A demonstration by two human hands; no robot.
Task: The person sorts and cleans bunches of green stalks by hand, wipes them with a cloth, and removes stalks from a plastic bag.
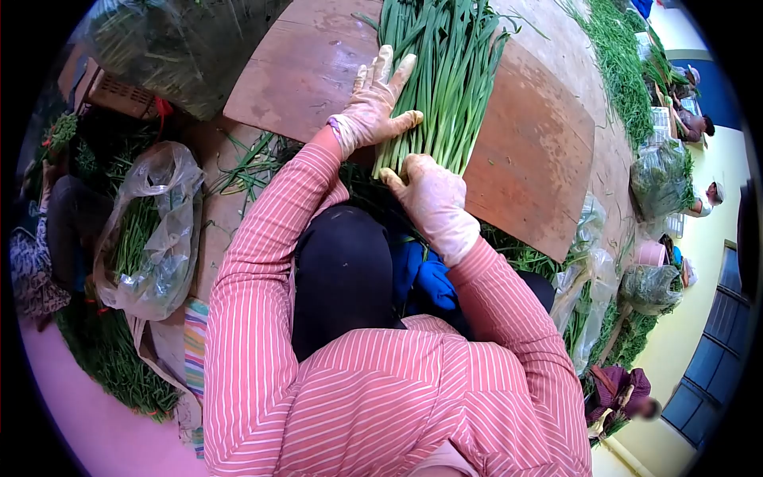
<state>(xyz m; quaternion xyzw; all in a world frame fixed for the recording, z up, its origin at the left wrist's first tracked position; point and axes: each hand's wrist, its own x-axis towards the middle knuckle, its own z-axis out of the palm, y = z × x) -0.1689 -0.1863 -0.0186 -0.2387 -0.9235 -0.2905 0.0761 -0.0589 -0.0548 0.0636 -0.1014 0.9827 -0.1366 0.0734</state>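
Note:
A broad bunch of garlic chives (441,87), dark green leaves at the far end and pale stalks near me, lies on a brown wooden board (540,143). My left hand (375,107), in a whitish rubber glove, rests along the bunch's left side with fingers spread and thumb reaching over the stalks. At the near stalk ends is my right hand (433,199), gloved likewise, its fingers curled against the ends and the thumb pointing left. The undersides of those curled fingers are hidden.
On the left, a clear plastic bag (155,230) holds greens, beside a seated person (48,246). A large bagged bundle (187,48) stands behind. Loose greens (616,63) line the right, with bagged bundles (660,179) and several people farther off. Trimmings (250,163) lie left of the board.

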